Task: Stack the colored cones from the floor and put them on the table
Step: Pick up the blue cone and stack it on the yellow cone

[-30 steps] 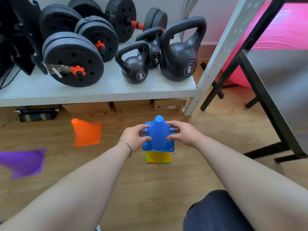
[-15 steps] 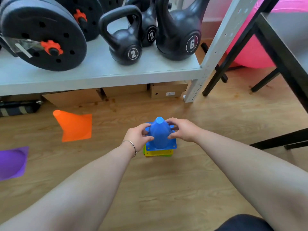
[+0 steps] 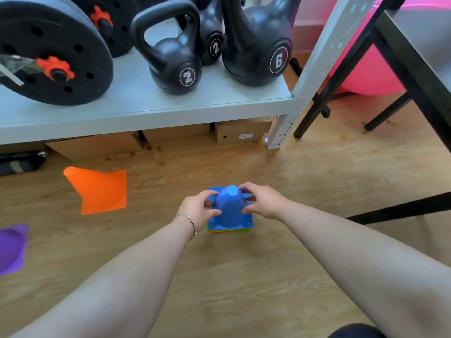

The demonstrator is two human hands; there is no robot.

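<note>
A blue cone (image 3: 230, 208) stands upright on the wooden floor, seated on a stack whose yellow and green base edges (image 3: 229, 231) show just beneath it. My left hand (image 3: 199, 209) grips its left side and my right hand (image 3: 262, 202) grips its right side. An orange cone (image 3: 98, 189) lies on its side on the floor to the left. At the far left edge a purple cone (image 3: 11, 247) also lies on its side, partly cut off. The grey table (image 3: 424, 37) with black legs stands at the right.
A grey metal shelf (image 3: 146, 108) runs across the back, carrying black kettlebells (image 3: 174, 62) and weight plates (image 3: 52, 52). Cardboard boxes (image 3: 241, 132) sit under it. A pink exercise ball (image 3: 366, 69) rests behind the table legs. My knee (image 3: 353, 331) shows at the bottom right.
The blue cone has gone down onto the yellow and green stack, so less of the lower bases shows. My view has moved closer and lower toward the floor.
</note>
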